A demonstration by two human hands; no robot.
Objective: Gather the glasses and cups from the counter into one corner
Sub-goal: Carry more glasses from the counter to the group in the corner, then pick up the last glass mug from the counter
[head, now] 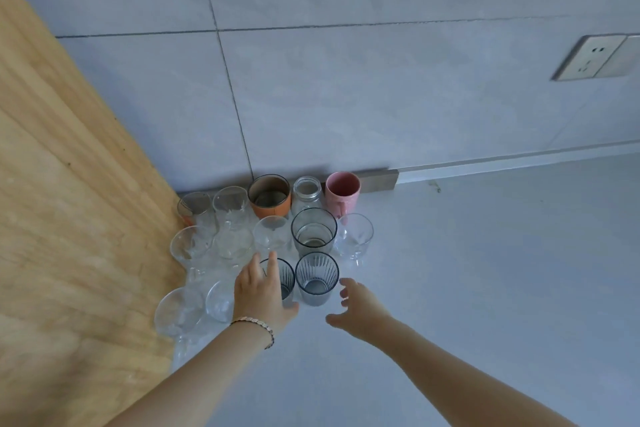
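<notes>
Many glasses and cups stand packed in the counter corner beside a wooden panel. At the back are an orange-sleeved cup (269,196), a small clear jar (307,191) and a pink mug (342,191). In front of these stand a grey tumbler (313,231) and several clear stemmed glasses (354,235). Nearest me are two dark ribbed glasses. My left hand (260,293) wraps the left ribbed glass (284,279), fingers over its rim and thumb at its near side. My right hand (358,308) hovers with fingers spread just right of the right ribbed glass (317,279), not touching it.
A wooden panel (69,236) walls the left side, and a grey tiled wall (381,97) runs along the back with a power socket (594,57) at the upper right. The pale grey counter (502,270) stretches to the right.
</notes>
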